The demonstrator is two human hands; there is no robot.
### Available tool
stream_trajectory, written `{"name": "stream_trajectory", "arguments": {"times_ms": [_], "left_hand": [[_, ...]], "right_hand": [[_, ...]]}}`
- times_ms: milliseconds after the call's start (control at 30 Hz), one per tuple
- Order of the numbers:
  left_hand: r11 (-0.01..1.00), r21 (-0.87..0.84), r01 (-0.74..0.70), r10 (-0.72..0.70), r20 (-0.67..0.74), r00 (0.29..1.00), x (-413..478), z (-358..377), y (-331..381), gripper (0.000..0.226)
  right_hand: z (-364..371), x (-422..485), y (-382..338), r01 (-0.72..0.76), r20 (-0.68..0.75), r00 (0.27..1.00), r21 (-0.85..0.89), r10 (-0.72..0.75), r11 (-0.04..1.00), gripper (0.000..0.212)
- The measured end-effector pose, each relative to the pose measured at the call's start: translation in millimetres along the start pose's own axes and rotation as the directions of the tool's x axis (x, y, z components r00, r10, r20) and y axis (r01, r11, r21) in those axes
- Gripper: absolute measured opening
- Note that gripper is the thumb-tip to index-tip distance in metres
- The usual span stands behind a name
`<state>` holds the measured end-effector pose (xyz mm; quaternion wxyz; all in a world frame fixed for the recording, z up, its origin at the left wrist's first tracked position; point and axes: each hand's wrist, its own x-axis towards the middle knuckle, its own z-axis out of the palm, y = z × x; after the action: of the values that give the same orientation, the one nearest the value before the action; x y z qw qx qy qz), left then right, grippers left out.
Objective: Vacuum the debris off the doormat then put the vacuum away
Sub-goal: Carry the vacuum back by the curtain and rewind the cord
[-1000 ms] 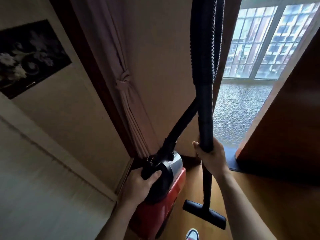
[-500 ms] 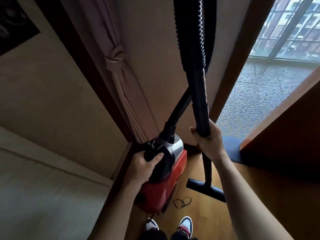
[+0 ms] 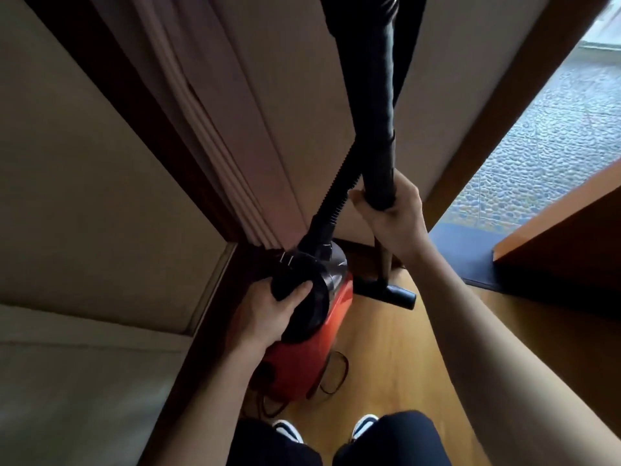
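Red canister vacuum (image 3: 302, 358) has dropped low, almost onto the wooden floor (image 3: 386, 364) in the corner by the curtain (image 3: 208, 129). The left hand (image 3: 268, 317) keeps its grip clenched on the black handle (image 3: 295, 270), and the right hand (image 3: 393, 220) grasps the wand (image 3: 379, 146). Stowing seems nearly finished.

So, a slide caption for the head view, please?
Left hand grips the red vacuum by its top; right hand holds its black wand.

Left hand (image 3: 268, 312), right hand (image 3: 396, 218), both curled.
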<state>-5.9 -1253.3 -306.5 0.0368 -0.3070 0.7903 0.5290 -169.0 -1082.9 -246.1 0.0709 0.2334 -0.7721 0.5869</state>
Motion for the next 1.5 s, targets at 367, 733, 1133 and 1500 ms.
{"name": "stream_trajectory", "arguments": {"times_ms": [367, 733, 1133, 1500], "left_hand": [[0.994, -0.101, 0.039, -0.036, 0.027, 0.999, 114.7, 93.0, -177.1, 0.041], [0.978, -0.169, 0.12, -0.097, 0.137, 0.986, 187.4, 184.3, -285.3, 0.027], [0.967, -0.21, 0.146, -0.113, 0.16, 0.981, 200.3, 212.6, -292.7, 0.025], [0.984, -0.143, 0.11, -0.091, 0.131, 0.987, 203.6, 211.5, -305.8, 0.025]], "right_hand": [[85.4, -26.7, 167.7, 0.128, -0.058, 0.991, 0.072, -0.124, 0.989, 0.026], [96.0, -11.3, 219.0, 0.19, -0.108, 0.98, 0.276, -0.166, 0.942, 0.027], [108.7, -13.6, 244.4, 0.119, -0.107, 0.989, 0.209, -0.098, 0.971, 0.031], [145.5, -69.8, 351.4, -0.162, -0.074, 0.982, 0.156, 0.175, 0.974, 0.021]]}}
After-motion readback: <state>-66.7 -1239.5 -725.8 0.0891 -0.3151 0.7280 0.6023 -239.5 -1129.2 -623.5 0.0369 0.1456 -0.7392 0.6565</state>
